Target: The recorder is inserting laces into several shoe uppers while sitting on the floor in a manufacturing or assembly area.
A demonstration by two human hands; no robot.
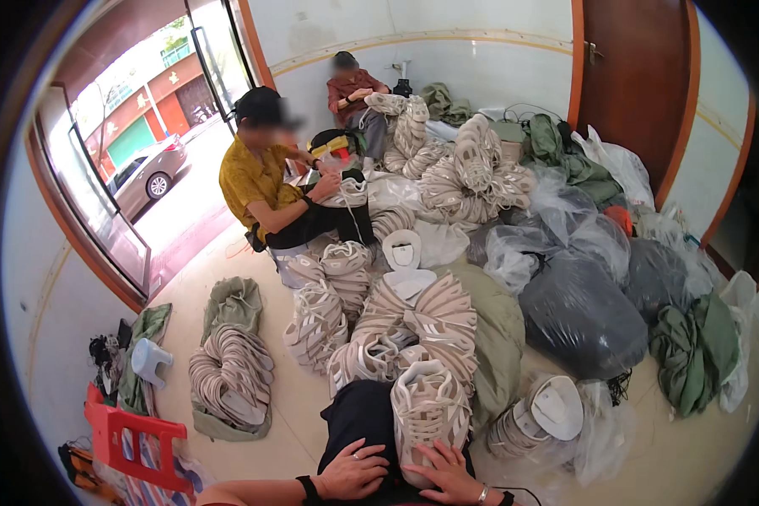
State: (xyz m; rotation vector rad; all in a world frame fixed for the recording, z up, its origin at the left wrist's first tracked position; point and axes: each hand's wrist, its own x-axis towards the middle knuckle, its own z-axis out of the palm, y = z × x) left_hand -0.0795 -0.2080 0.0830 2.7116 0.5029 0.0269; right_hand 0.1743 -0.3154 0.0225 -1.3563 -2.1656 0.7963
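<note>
A beige and white lace-up shoe upper (pixel 428 401) lies on my dark-trousered lap at the lower middle, its laces threaded across the front. My right hand (pixel 445 477) rests on its near end, fingers spread over the surface and not wrapped round it. Just left of the upper, my left hand (pixel 356 471) lies on my thigh with fingers stretched out and nothing in them. Right beyond my knees rises a pile of similar shoe uppers (pixel 434 325), stacked into one another. Loose pale sole-shaped pieces (pixel 403 250) lie on top of its far end.
A person in a yellow shirt (pixel 257 181) handles an upper at the left; another person (pixel 356 93) sits at the back wall. Bundled uppers (pixel 230 375) lie on green cloth. Dark filled plastic bags (pixel 582 316) stand right. A red plastic stool (pixel 135 438) is near left.
</note>
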